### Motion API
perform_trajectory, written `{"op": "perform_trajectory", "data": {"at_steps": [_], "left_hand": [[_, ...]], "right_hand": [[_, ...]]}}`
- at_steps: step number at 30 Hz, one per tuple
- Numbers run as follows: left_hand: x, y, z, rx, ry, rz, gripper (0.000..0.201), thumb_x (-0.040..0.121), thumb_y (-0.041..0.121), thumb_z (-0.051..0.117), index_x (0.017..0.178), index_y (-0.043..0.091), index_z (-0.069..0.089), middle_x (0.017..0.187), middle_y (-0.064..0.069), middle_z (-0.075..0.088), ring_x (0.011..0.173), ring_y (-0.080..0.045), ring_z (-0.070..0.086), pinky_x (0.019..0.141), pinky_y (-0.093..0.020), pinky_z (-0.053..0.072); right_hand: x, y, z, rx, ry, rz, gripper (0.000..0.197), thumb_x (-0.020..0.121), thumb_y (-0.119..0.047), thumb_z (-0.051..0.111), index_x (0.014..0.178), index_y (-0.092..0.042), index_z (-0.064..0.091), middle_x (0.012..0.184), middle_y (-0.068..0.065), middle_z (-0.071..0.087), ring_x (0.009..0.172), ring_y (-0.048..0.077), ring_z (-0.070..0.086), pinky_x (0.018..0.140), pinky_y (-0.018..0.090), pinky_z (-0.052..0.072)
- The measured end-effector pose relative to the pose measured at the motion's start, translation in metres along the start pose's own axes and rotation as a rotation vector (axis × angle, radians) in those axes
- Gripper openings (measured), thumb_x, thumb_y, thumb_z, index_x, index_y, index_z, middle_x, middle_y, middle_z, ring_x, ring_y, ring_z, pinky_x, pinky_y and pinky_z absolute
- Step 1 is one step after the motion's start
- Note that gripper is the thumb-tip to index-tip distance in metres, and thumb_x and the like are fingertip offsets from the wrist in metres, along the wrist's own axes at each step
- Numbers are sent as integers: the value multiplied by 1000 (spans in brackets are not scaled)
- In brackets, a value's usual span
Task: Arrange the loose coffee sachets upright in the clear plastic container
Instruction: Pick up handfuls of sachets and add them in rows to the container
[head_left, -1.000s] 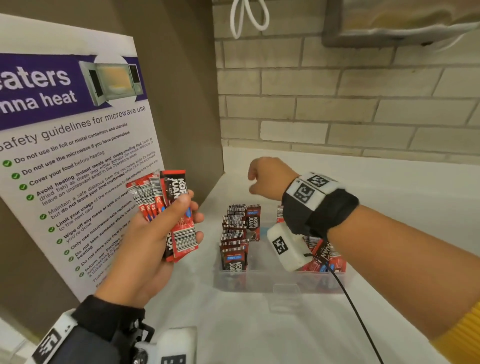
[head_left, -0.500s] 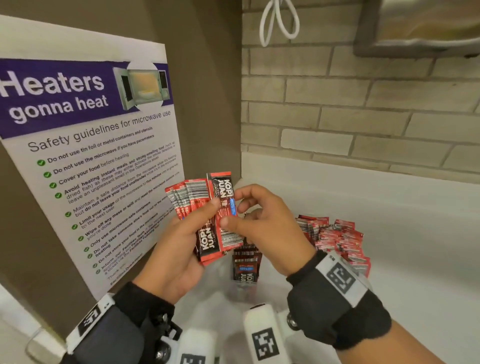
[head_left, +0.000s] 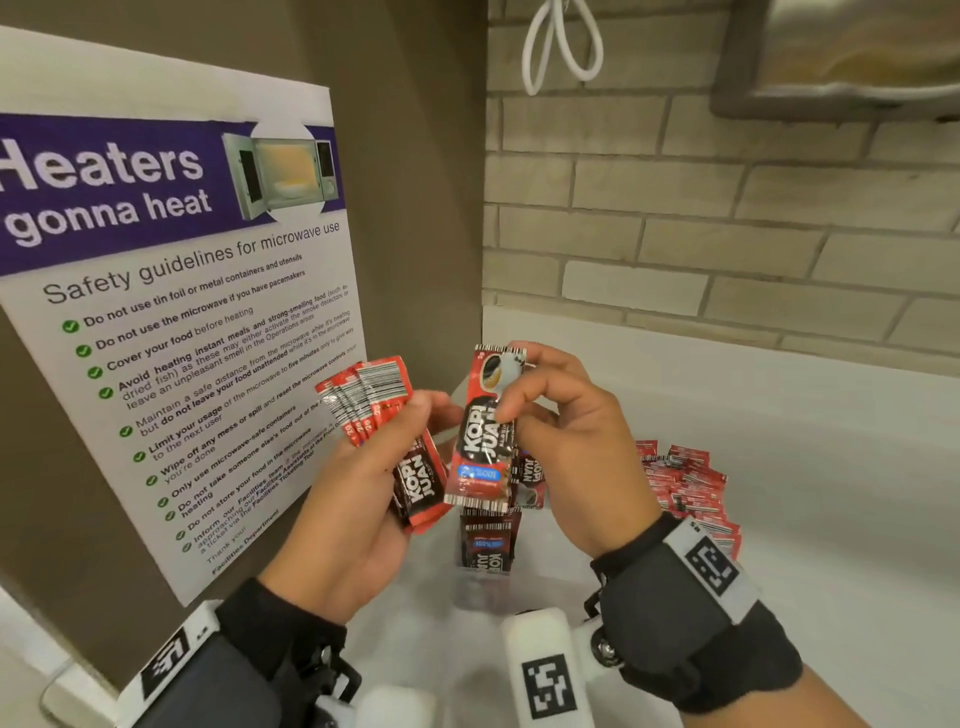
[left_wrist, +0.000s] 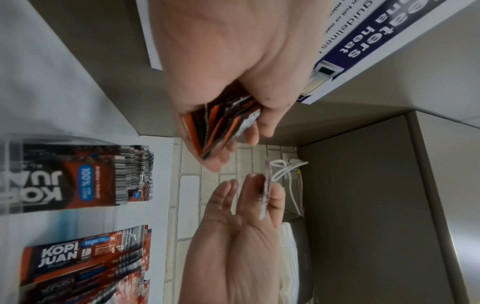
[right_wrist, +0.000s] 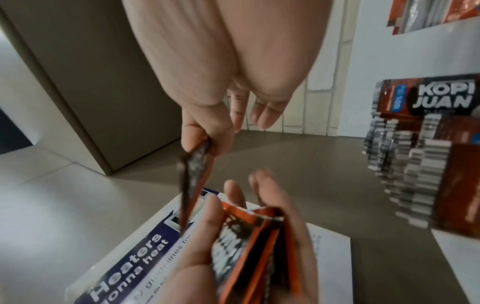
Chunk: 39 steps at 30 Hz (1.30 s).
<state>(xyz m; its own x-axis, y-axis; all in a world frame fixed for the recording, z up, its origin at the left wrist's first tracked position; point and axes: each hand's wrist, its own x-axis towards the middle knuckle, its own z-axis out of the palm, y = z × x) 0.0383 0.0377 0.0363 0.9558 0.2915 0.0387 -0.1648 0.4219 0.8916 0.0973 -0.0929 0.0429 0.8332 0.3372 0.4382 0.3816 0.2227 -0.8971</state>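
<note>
My left hand (head_left: 363, 467) grips a fanned bunch of red and black coffee sachets (head_left: 371, 400), seen end-on in the left wrist view as the same bunch (left_wrist: 223, 125). My right hand (head_left: 566, 436) pinches a single sachet (head_left: 485, 431) between thumb and forefinger, held upright just right of the bunch; the right wrist view shows that sachet (right_wrist: 193, 181) edge-on. Below the hands, the clear plastic container (head_left: 483, 587) holds upright sachets (head_left: 488, 540). A pile of loose sachets (head_left: 685, 488) lies on the white counter to the right.
A microwave safety poster (head_left: 171, 312) leans on the brown panel at the left. A brick wall (head_left: 727, 208) stands behind, with a white cord loop (head_left: 563, 47) hanging above. White counter (head_left: 831, 519) stretches to the right.
The right hand came back from the container to the bunch, took one sachet off it and drew it a little to the right. The head view has shifted closer.
</note>
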Motion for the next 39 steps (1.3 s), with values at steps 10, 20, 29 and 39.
{"op": "perform_trajectory", "data": {"at_steps": [10,20,29,39], "left_hand": [[-12,4,-4,289,-80,73,25,68,-6,75,77,15,66,65,-6,63,50,-16,53,45,-24,43],[-7,49,11,983,-254,390,23,75,5,75,80,27,69,73,7,72,62,-6,65,59,-15,49],[2,27,23,479,-207,300,23,67,13,82,81,21,66,84,1,73,55,-15,54,51,-27,44],[10,15,22,498,-183,315,23,77,2,72,79,23,64,68,5,65,54,-12,55,53,-28,45]], "right_hand": [[-2,0,-18,-145,121,-50,45,74,20,46,68,-19,68,98,6,56,83,16,59,71,32,50],[-2,-66,-41,-973,-474,19,12,84,-16,64,86,-27,70,72,-13,66,72,0,60,78,16,44],[-8,-52,-54,-390,-138,104,7,84,0,62,79,-6,61,68,5,62,62,12,62,66,24,52],[7,-73,-44,-394,-141,60,15,83,-3,65,90,-15,61,80,8,63,66,19,62,65,33,53]]}}
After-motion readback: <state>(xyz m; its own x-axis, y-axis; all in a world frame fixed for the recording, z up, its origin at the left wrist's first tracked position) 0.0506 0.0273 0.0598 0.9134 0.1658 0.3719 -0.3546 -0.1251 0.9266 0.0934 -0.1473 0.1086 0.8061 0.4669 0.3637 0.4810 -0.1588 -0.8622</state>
